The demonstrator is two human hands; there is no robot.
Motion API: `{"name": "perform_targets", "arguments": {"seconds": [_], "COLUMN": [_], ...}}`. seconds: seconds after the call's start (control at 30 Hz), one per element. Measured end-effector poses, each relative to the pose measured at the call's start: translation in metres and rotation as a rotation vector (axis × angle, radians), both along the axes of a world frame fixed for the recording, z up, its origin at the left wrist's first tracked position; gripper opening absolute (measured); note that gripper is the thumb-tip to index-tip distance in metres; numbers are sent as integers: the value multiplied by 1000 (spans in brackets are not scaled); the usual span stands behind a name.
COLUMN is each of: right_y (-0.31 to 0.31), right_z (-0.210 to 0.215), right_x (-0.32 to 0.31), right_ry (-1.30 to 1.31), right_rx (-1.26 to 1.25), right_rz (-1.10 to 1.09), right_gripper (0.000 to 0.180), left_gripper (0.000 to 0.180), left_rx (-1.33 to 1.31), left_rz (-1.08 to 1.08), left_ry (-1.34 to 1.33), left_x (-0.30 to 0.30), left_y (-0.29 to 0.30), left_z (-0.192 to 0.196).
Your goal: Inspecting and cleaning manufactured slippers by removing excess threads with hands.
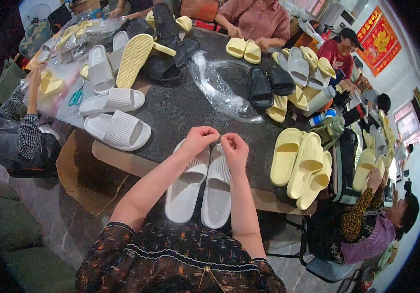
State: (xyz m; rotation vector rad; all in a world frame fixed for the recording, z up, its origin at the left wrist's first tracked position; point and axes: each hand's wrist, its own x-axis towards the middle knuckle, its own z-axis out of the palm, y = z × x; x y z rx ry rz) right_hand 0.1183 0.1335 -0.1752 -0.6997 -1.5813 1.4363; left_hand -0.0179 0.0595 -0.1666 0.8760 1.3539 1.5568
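A pair of white slide sandals [202, 188] lies side by side at the near edge of the dark table [180, 110], toes toward me. My left hand [199, 138] and my right hand [234, 149] hover over the far ends of the pair, fingertips pinched close together around something too small to make out. Both hands touch or nearly touch the sandals' straps.
Another white pair [115, 117] lies to the left, beside teal scissors [76, 97]. Yellow sandals [302, 166] stack at the right edge. Black sandals [270, 84], a clear plastic bag [220, 90] and bottles [327, 122] sit farther back. Several other people sit around the table.
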Motion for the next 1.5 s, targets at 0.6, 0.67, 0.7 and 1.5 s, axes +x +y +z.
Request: {"name": "perform_targets", "arguments": {"seconds": [0.6, 0.67, 0.7, 1.5], "right_y": [2, -3, -5, -93], "right_z": [3, 8, 12, 59], "right_x": [3, -2, -1, 83], "right_ry": [7, 33, -35, -939], "right_rx": [-44, -44, 23, 314], "right_rz": [41, 44, 3, 353], "right_gripper": [4, 6, 5, 51], "left_gripper": [16, 15, 15, 66], "left_rx": [-11, 5, 19, -744], "left_rz": [-3, 9, 4, 633], "left_ry": [58, 15, 15, 1553], "left_x": [5, 1, 2, -249], "left_y": [2, 0, 1, -186], "left_z": [7, 1, 2, 9]}}
